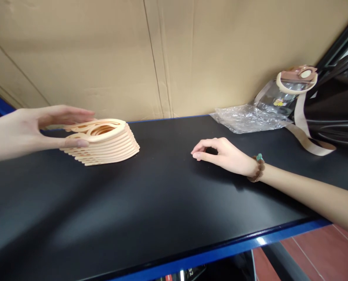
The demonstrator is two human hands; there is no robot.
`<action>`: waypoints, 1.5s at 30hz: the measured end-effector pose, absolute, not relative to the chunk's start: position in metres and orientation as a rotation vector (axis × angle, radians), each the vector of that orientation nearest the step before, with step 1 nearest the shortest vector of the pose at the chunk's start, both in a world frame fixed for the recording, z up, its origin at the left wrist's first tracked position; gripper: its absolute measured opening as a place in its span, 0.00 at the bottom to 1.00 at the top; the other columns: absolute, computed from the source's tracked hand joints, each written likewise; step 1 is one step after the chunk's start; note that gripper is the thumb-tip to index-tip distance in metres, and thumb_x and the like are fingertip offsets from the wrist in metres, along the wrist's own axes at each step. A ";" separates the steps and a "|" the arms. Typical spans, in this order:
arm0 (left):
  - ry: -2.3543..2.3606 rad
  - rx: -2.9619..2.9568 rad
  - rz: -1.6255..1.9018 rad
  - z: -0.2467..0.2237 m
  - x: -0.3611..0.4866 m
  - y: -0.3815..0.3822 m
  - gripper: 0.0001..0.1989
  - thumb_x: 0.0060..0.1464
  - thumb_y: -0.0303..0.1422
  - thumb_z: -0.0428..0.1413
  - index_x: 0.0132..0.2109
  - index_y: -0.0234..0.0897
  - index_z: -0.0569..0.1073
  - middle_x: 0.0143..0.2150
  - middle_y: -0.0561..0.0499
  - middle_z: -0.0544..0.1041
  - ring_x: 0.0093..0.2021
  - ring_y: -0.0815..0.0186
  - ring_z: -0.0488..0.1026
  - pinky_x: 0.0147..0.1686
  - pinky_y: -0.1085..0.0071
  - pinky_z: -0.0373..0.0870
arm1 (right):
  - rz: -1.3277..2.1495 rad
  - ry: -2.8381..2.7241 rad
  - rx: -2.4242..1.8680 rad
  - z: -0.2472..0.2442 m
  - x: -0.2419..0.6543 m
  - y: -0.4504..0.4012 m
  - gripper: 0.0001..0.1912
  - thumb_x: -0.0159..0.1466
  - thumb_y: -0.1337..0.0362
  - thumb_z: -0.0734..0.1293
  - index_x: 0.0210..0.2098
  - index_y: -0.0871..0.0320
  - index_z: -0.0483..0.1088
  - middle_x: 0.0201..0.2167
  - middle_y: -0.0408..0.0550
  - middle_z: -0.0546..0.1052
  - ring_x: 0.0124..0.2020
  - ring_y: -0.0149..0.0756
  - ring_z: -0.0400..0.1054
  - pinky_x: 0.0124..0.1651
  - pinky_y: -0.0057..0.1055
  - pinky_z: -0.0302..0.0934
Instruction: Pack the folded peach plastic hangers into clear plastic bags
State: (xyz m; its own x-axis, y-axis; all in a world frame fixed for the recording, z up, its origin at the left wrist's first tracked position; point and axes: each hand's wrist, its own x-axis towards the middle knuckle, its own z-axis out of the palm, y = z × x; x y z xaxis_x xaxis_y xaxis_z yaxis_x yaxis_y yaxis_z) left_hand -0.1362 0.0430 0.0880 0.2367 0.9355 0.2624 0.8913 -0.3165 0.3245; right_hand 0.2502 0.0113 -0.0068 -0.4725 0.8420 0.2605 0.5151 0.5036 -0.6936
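On the left of the black table lies a neat stack of cream plastic hanger-like pieces (112,146) with rounded cut-outs, its layers slightly offset so the side slants. My left hand (53,127) is at the stack's left end, thumb along the near side and fingers stretched over the far side, spread apart. Whether the fingertips press on the far side is hidden. My right hand (220,154) rests on the table near the middle, apart from the stack. Its fingers are curled in and the thumb tip meets the fingertips, with nothing visible between them. A brown beaded bracelet circles that wrist.
Crumpled clear plastic wrap (244,119) lies at the back right, beside a clear bottle (291,91) with a brown lid and a beige strap (311,142). A black bag (338,105) stands at the right. Cardboard (103,54) backs the table; blue edging (220,251) runs along the front.
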 end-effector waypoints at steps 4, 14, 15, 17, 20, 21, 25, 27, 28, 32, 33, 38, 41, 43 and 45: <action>1.910 2.349 0.538 0.086 -0.143 0.053 0.50 0.29 0.70 0.55 0.55 0.45 0.73 0.51 0.56 0.78 0.53 0.51 0.72 0.58 0.47 0.62 | 0.700 -2.176 -1.105 -0.010 0.250 0.014 0.15 0.65 0.52 0.65 0.36 0.56 0.76 0.31 0.43 0.78 0.34 0.34 0.72 0.42 0.30 0.62; 1.916 2.381 0.461 0.085 -0.147 0.058 0.49 0.32 0.72 0.51 0.56 0.48 0.72 0.51 0.61 0.77 0.52 0.58 0.73 0.58 0.56 0.64 | 0.671 -2.218 -1.111 -0.011 0.250 0.013 0.14 0.66 0.53 0.64 0.37 0.56 0.76 0.32 0.42 0.78 0.35 0.33 0.72 0.42 0.28 0.61; 1.900 2.390 0.459 0.085 -0.147 0.057 0.49 0.32 0.72 0.51 0.56 0.47 0.72 0.51 0.60 0.78 0.52 0.58 0.73 0.57 0.56 0.64 | 0.673 -2.223 -1.109 -0.010 0.250 0.013 0.14 0.66 0.53 0.64 0.37 0.56 0.76 0.33 0.43 0.78 0.35 0.33 0.72 0.42 0.28 0.61; 1.875 2.402 0.469 0.085 -0.146 0.057 0.49 0.33 0.72 0.51 0.57 0.46 0.72 0.52 0.59 0.77 0.52 0.57 0.73 0.57 0.55 0.64 | 0.675 -2.234 -1.101 -0.010 0.250 0.012 0.14 0.66 0.54 0.64 0.37 0.56 0.76 0.33 0.43 0.78 0.35 0.33 0.72 0.42 0.28 0.61; 1.863 2.404 0.491 0.084 -0.149 0.058 0.51 0.32 0.72 0.51 0.58 0.45 0.71 0.54 0.58 0.76 0.54 0.55 0.71 0.57 0.52 0.64 | 0.654 -2.256 -1.083 -0.009 0.250 0.012 0.13 0.66 0.55 0.64 0.38 0.56 0.76 0.34 0.43 0.78 0.36 0.33 0.72 0.41 0.28 0.61; 1.860 2.401 0.486 0.084 -0.151 0.059 0.52 0.31 0.72 0.52 0.59 0.45 0.70 0.55 0.57 0.76 0.54 0.55 0.71 0.57 0.52 0.64 | 0.643 -2.262 -1.076 -0.009 0.249 0.012 0.13 0.66 0.55 0.64 0.38 0.56 0.76 0.34 0.43 0.78 0.36 0.33 0.72 0.41 0.27 0.61; 1.909 2.364 0.392 0.083 -0.157 0.061 0.54 0.27 0.73 0.52 0.59 0.46 0.70 0.53 0.59 0.77 0.54 0.55 0.72 0.58 0.54 0.63 | 0.607 -2.281 -1.056 -0.009 0.249 0.012 0.13 0.67 0.56 0.64 0.38 0.56 0.76 0.33 0.43 0.78 0.35 0.32 0.72 0.40 0.27 0.61; 1.945 2.356 0.352 0.084 -0.158 0.061 0.53 0.28 0.73 0.51 0.57 0.46 0.72 0.52 0.60 0.78 0.54 0.55 0.72 0.59 0.55 0.62 | 0.599 -2.285 -1.048 -0.009 0.250 0.012 0.13 0.67 0.56 0.63 0.38 0.56 0.76 0.33 0.43 0.78 0.35 0.32 0.72 0.40 0.27 0.61; 1.955 2.355 0.343 0.085 -0.158 0.060 0.53 0.28 0.73 0.50 0.57 0.46 0.72 0.51 0.61 0.78 0.54 0.55 0.72 0.59 0.55 0.62 | 0.595 -2.287 -1.047 -0.009 0.250 0.011 0.13 0.67 0.56 0.63 0.38 0.56 0.76 0.33 0.43 0.78 0.34 0.32 0.72 0.40 0.27 0.61; 1.996 2.331 0.369 0.085 -0.156 0.058 0.52 0.29 0.73 0.50 0.57 0.47 0.73 0.50 0.61 0.78 0.54 0.54 0.71 0.59 0.56 0.62 | 0.591 -2.290 -1.055 -0.009 0.250 0.011 0.13 0.67 0.56 0.63 0.38 0.57 0.76 0.33 0.43 0.78 0.35 0.32 0.72 0.40 0.27 0.61; 1.999 2.329 0.380 0.085 -0.155 0.058 0.52 0.29 0.73 0.50 0.57 0.47 0.72 0.51 0.61 0.78 0.55 0.54 0.71 0.59 0.56 0.62 | 0.592 -2.291 -1.058 -0.009 0.250 0.011 0.13 0.67 0.56 0.63 0.38 0.57 0.76 0.33 0.43 0.78 0.35 0.32 0.72 0.41 0.27 0.61; 1.990 2.311 0.404 0.083 -0.150 0.058 0.52 0.29 0.73 0.50 0.58 0.49 0.72 0.52 0.61 0.77 0.55 0.55 0.71 0.59 0.57 0.62 | 0.586 -2.296 -1.049 -0.010 0.250 0.012 0.12 0.67 0.57 0.63 0.38 0.57 0.76 0.33 0.43 0.78 0.35 0.32 0.72 0.40 0.27 0.61; 1.990 2.289 0.428 0.084 -0.149 0.058 0.53 0.27 0.73 0.51 0.58 0.49 0.72 0.52 0.61 0.77 0.55 0.55 0.71 0.60 0.57 0.62 | 0.582 -2.297 -1.051 -0.009 0.250 0.012 0.13 0.67 0.57 0.63 0.38 0.57 0.76 0.33 0.43 0.78 0.35 0.32 0.72 0.40 0.27 0.61; 1.979 2.278 0.440 0.084 -0.149 0.058 0.54 0.26 0.74 0.51 0.58 0.50 0.71 0.53 0.60 0.77 0.55 0.54 0.71 0.61 0.57 0.61 | 0.583 -2.299 -1.056 -0.009 0.250 0.011 0.12 0.67 0.57 0.63 0.38 0.57 0.76 0.34 0.43 0.78 0.35 0.32 0.72 0.40 0.27 0.61; 1.964 2.270 0.432 0.084 -0.152 0.059 0.54 0.26 0.74 0.51 0.59 0.50 0.70 0.54 0.60 0.77 0.55 0.54 0.72 0.60 0.57 0.61 | 0.581 -2.302 -1.058 -0.009 0.250 0.011 0.12 0.67 0.57 0.63 0.38 0.57 0.76 0.33 0.43 0.78 0.35 0.32 0.72 0.40 0.28 0.61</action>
